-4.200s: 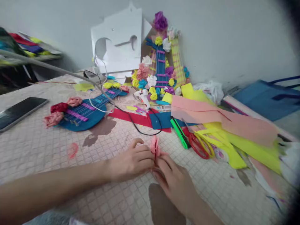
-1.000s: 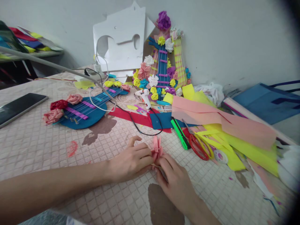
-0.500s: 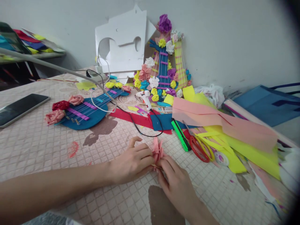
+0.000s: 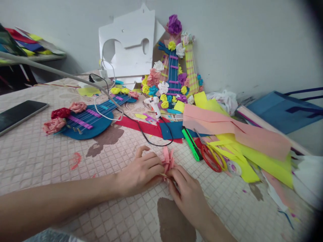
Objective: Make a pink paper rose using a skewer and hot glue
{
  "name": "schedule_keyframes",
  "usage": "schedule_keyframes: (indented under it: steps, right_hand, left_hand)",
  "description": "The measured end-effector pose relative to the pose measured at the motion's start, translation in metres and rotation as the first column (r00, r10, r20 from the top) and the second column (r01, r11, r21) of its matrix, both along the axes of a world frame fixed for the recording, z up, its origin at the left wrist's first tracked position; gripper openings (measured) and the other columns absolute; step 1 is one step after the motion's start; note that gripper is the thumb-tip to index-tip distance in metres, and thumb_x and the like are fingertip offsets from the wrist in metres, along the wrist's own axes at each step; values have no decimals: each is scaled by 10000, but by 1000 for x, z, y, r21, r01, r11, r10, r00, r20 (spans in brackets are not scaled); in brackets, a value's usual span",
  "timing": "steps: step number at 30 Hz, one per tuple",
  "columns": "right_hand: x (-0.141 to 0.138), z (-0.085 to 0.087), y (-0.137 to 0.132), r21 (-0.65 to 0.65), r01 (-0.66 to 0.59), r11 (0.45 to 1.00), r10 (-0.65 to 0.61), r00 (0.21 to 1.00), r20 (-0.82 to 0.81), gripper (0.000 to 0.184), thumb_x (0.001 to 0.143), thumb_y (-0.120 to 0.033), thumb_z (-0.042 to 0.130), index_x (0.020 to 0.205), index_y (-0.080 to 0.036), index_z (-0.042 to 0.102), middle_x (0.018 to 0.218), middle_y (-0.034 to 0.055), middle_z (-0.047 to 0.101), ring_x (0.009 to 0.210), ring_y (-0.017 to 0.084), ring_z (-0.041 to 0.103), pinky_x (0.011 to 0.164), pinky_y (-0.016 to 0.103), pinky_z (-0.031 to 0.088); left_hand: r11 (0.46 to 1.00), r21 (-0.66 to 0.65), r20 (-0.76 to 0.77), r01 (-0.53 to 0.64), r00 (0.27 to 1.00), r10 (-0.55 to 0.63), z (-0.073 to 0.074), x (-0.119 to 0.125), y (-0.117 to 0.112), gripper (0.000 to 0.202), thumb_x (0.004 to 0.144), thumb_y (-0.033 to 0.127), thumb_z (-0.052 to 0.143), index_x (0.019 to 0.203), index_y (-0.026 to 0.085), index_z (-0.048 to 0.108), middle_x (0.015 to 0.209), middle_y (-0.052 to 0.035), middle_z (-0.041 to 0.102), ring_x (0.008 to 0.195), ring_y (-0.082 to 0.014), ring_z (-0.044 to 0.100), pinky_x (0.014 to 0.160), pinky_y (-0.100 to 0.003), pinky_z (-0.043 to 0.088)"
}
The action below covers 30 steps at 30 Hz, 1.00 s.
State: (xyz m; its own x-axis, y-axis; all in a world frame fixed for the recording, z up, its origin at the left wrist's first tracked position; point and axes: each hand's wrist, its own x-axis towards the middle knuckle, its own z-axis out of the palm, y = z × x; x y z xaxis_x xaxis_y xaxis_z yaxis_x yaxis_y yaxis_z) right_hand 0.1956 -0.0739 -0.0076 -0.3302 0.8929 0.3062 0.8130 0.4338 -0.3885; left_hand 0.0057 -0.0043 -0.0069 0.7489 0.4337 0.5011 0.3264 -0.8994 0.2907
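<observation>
Between my two hands stands a small pink crepe-paper flower (image 4: 168,159) with upright, folded petals. My left hand (image 4: 143,172) grips its left side, fingers bent around the lower part and thumb hidden. My right hand (image 4: 186,192) pinches the base from the right, thumb against fingers. A thin tan stick (image 4: 164,175) shows between the fingertips of both hands; most of it is covered. Just beyond and to the right lie a green utility knife (image 4: 192,144) and red-and-yellow-handled scissors (image 4: 211,156).
A white glue gun (image 4: 154,105) trails its black cord (image 4: 143,132) across the table. Pink paper (image 4: 232,129) and yellow strips pile up right. A blue paper guitar (image 4: 93,126) and a phone (image 4: 21,114) lie left. Flower-trimmed guitars (image 4: 174,74) lean on the wall.
The whole view has shifted slightly, so table items appear a little farther left. Both hands keep hold of the pink flower, and the tan stick shows more clearly.
</observation>
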Motion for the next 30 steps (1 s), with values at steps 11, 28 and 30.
schedule_keyframes:
  steps: [11, 28, 30]
  right_hand:
    - [2, 1, -1, 7, -7, 1000, 6, 1000, 8, 106, 904, -128, 426, 890, -207, 495, 858, 26, 572, 764, 170, 593, 623, 272, 443]
    - [4, 3, -1, -92, -24, 995, 23, 1000, -4, 103, 886, -122, 449, 866, -204, 507, 880, 31, 575, 767, 173, 582, 639, 285, 456]
    - [3, 3, -1, -84, -20, 996, 20, 1000, -9, 90, 883, -128, 464, 865, -205, 505, 876, 29, 570, 794, 176, 583, 655, 286, 459]
  left_hand:
    - [998, 67, -43, -14, 999, 17, 5, 3, -3, 169, 959, 187, 455, 829, 179, 564, 844, 5, 632, 833, -146, 560, 968, -425, 256]
    - [981, -191, 57, 39, 998, -29, 2, 5, -6, 69, 901, 127, 521, 875, 184, 549, 851, 5, 625, 864, -148, 562, 931, -379, 283]
    - [976, -216, 59, 36, 998, -24, 3, 6, -7, 72, 891, 117, 527, 871, 184, 544, 846, 8, 619, 862, -146, 562, 931, -373, 285]
